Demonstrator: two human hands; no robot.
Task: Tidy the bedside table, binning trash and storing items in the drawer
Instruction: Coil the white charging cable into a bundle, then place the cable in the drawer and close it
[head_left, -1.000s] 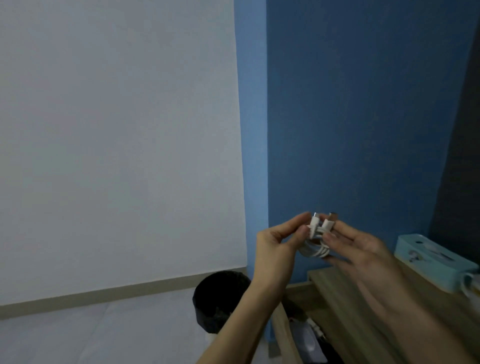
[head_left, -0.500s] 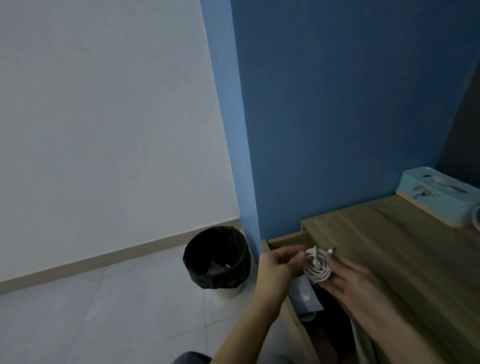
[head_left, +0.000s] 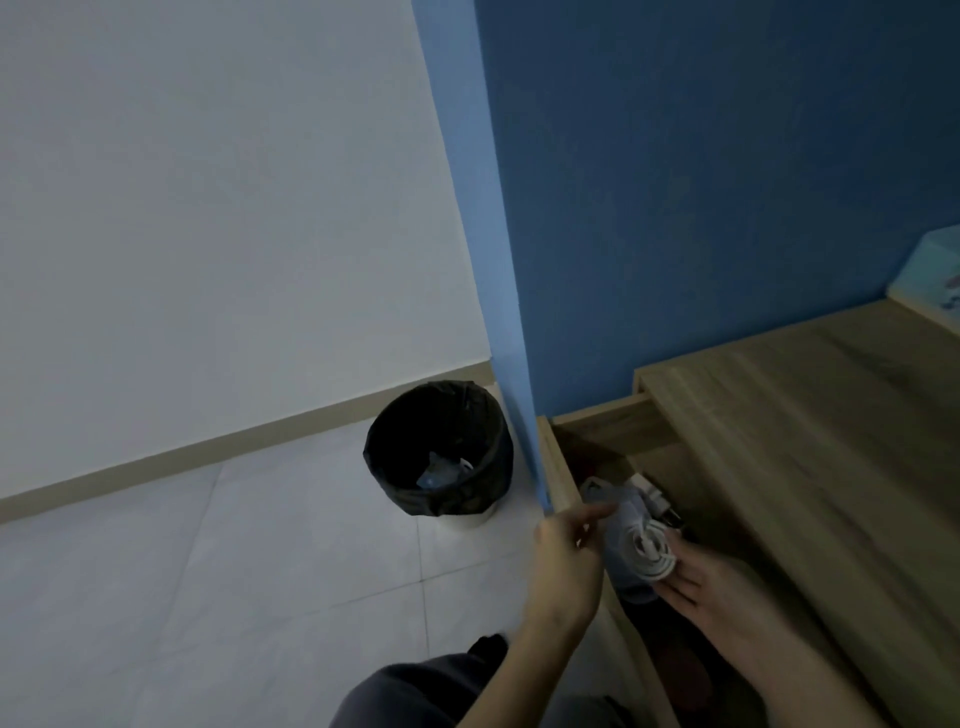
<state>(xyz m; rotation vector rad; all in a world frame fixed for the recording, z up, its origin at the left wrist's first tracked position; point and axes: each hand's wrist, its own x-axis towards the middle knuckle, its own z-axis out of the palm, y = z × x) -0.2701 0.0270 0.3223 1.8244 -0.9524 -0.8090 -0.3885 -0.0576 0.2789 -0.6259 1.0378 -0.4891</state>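
Wooden drawer (head_left: 560, 470) open, bin (head_left: 441, 501) beside; right hand (head_left: 714, 579) holds coiled cable (head_left: 655, 564).

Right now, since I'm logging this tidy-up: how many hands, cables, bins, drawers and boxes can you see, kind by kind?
Hands: 2 (left hand, right hand)
Coiled white cable: 1
Black bin: 1
Open drawer: 1
Light blue box: 1
Total: 6

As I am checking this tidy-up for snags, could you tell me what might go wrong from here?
The coiled white cable in the right hand shows no tie, so it may spring apart when dropped into the open drawer. It could also tangle with the white charger already lying there. The left hand is near the drawer's side wall and might knock it.
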